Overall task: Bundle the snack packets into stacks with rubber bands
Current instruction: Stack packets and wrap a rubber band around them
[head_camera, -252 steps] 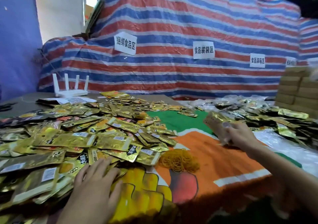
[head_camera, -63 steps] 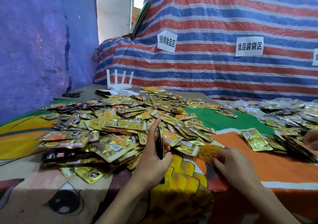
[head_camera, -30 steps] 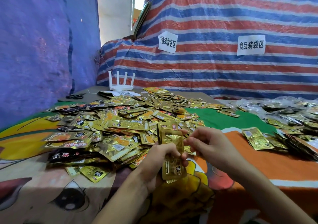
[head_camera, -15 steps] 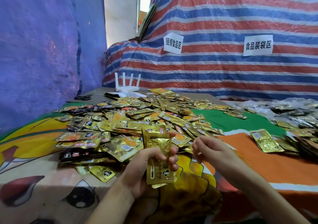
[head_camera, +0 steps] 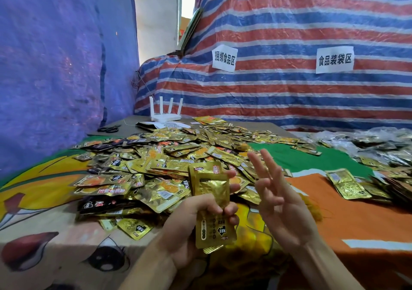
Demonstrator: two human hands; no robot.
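My left hand (head_camera: 189, 223) grips a small upright stack of gold snack packets (head_camera: 211, 189) around its middle, in front of me above the table. My right hand (head_camera: 281, 202) is raised just to the right of the stack, palm toward it, fingers spread and mostly straight, not touching it. I cannot make out a rubber band on its fingers. A big loose heap of gold packets (head_camera: 174, 158) covers the table behind both hands. The heap of yellow rubber bands (head_camera: 315, 207) is mostly hidden behind my right hand.
Two flat gold packets (head_camera: 347, 185) lie on the orange cloth at right, beside more packets and clear bags (head_camera: 379, 142). A white router (head_camera: 166, 112) and scissors (head_camera: 109, 129) sit at the table's far end. Striped tarpaulin (head_camera: 289, 93) with paper labels backs the table.
My right hand has risen and spread its fingers beside the stack; half a second ago it was curled lower. My left hand keeps the stack, now slightly higher and nearer.
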